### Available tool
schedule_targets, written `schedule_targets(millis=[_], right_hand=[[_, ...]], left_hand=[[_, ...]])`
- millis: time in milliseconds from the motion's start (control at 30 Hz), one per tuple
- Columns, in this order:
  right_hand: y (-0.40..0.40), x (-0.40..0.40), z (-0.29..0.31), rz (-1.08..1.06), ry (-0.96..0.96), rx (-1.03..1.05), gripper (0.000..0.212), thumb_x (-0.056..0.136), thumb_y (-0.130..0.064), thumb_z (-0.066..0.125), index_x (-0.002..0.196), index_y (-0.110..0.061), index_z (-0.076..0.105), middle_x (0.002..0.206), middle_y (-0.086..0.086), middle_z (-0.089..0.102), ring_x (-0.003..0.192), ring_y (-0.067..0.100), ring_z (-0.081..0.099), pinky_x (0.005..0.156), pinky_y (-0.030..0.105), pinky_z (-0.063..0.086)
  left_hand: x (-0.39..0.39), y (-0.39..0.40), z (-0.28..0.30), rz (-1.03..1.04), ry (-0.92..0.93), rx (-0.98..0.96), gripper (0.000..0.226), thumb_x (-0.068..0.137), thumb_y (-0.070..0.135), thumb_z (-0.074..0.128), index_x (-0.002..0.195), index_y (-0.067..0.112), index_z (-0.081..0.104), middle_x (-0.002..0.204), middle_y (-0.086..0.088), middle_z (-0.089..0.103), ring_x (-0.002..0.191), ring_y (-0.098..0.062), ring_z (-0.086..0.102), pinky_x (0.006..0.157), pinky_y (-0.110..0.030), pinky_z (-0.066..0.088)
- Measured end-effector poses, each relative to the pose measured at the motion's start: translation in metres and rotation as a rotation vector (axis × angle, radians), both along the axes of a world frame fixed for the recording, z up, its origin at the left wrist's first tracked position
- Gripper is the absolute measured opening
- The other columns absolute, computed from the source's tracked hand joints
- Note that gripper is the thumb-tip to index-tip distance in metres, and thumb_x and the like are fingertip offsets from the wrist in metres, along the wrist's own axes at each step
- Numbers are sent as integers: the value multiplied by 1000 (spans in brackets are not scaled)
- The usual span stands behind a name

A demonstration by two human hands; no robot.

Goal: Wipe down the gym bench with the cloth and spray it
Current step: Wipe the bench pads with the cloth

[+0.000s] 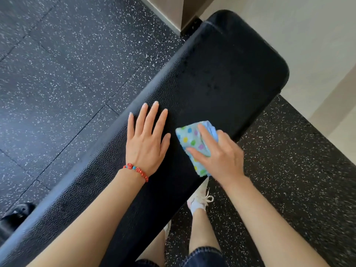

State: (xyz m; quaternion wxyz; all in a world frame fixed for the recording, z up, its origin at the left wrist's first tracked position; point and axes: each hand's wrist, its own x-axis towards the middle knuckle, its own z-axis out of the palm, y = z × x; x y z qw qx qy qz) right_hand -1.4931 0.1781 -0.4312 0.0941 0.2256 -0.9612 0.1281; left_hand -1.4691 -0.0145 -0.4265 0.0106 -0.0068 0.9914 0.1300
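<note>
Right hand grips the folded polka-dot cloth on the bench pad; left hand lies flat, fingers straight. I'd use long overlapping strokes toward the far end.

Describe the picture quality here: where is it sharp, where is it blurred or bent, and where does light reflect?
Head view: left hand and cloth sharp; floor corners smeared; bench edges bowed by the wide lens, with soft sheen along its left edge.

Black bench pad, pebbled leather-look vinyl with a dull sheen; soft blue cloth, matt, dotted in colours; floor of speckled black rubber tiles; red beaded bracelet.
</note>
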Motion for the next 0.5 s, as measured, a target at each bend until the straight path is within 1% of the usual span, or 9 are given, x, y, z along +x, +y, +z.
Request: schedule_targets(millis=[33,67,133,200,267,300,367,433,500], right_hand=[[8,-12,-2,60,29,7,51,81,-56,57,105,-14,70,64,7,50,51,22,50,41,29,46],[16,-27,-5,54,45,10,51,81,-57,55,104,-14,70,63,8,50,51,22,50,41,29,46],[27,-66,-5,-140,28,15,53,78,-59,53,105,-16,70,69,11,54,57,27,55,44,28,47],[32,-103,2,-335,-87,-2,56,77,-58,54,118,-20,63,84,15,58,74,32,58,55,30,43],[32,-122,4,-440,-174,-26,57,79,-54,58,127,-22,55,94,16,57,85,33,56,62,31,36],[28,-122,6,-457,-166,-31,57,79,-53,58,126,-22,55,93,17,57,83,33,56,61,31,37],[18,-106,5,-393,-108,-27,55,77,-54,56,118,-18,62,84,15,58,73,31,58,54,30,44],[11,-87,1,-189,-63,-16,51,78,-53,55,109,-14,67,72,11,56,60,26,56,45,28,44],[16,-96,-3,7,-20,-6,51,79,-54,57,106,-13,69,67,9,54,55,23,52,41,29,44]], left_hand=[[-8,3,0,-2,3,5,52,91,33,39,138,10,42,146,-15,37,136,-33,24,111,-51,13],[-16,5,0,-2,6,6,52,91,32,39,138,10,42,146,-15,37,136,-33,25,111,-51,13],[-32,8,-1,1,13,-4,52,91,32,39,138,10,42,146,-15,37,136,-35,27,111,-52,15],[-46,11,-4,-4,16,-15,52,91,32,39,138,10,42,146,-15,37,135,-34,27,111,-51,15],[-54,16,-7,-14,1,-20,53,91,32,38,139,10,41,146,-15,37,135,-33,26,111,-51,15],[-56,17,-9,-12,-9,-24,53,91,32,38,139,10,41,147,-15,36,136,-33,26,111,-50,15],[-57,20,-11,-4,-27,-32,54,91,32,38,139,10,40,147,-15,35,136,-33,25,111,-50,14],[-56,20,-11,-1,-34,-40,54,90,31,39,140,10,39,147,-15,35,137,-32,23,112,-49,13],[-57,19,-11,1,-37,-38,54,90,31,39,139,10,39,147,-16,35,137,-32,23,112,-49,13]])
